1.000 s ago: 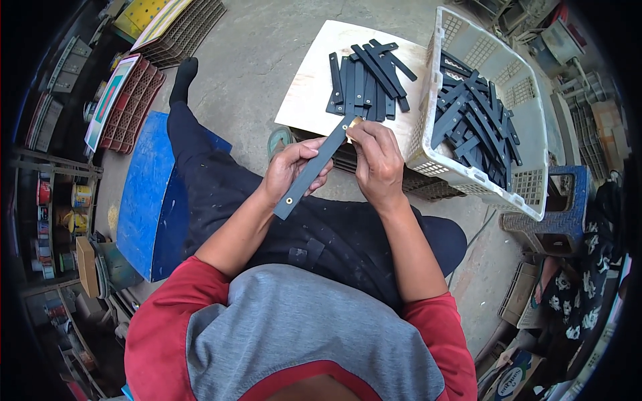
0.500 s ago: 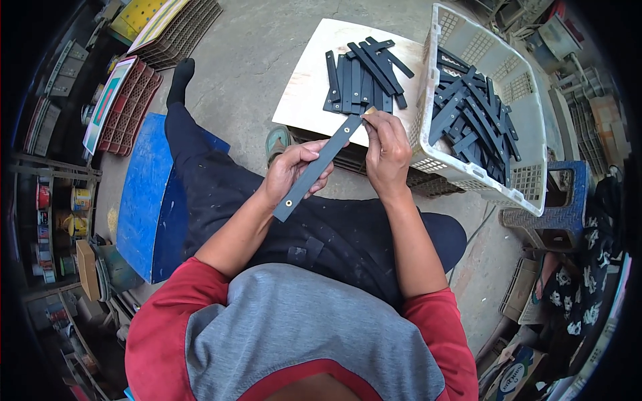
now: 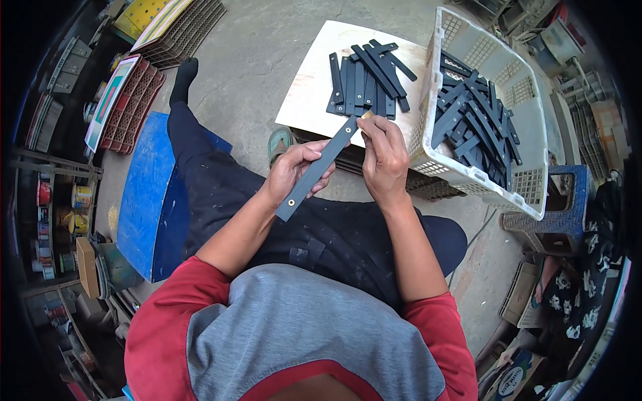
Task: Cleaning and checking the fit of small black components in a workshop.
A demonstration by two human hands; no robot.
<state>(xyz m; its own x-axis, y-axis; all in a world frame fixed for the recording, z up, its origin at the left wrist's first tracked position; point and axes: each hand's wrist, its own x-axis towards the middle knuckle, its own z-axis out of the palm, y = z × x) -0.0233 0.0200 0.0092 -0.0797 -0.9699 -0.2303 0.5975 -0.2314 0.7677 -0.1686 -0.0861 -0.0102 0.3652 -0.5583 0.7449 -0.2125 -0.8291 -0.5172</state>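
A flat dark strip [image 3: 314, 177] lies across the left hand [image 3: 294, 170], its far end just beside the fingertips of the right hand [image 3: 386, 160]. Beyond both hands is a pale wooden table [image 3: 304, 87], bearing a pile of flat dark strips [image 3: 358, 83]. Ahead and right of the hands, alongside the table, a white plastic mesh crate [image 3: 436, 165] holds a dark strip heap [image 3: 478, 127]. A blue plastic stool [image 3: 576, 190] stands farther right. Left of the hands is a blue flat-sided box [image 3: 144, 197]; beyond it, a red plastic lattice crate [image 3: 140, 103].
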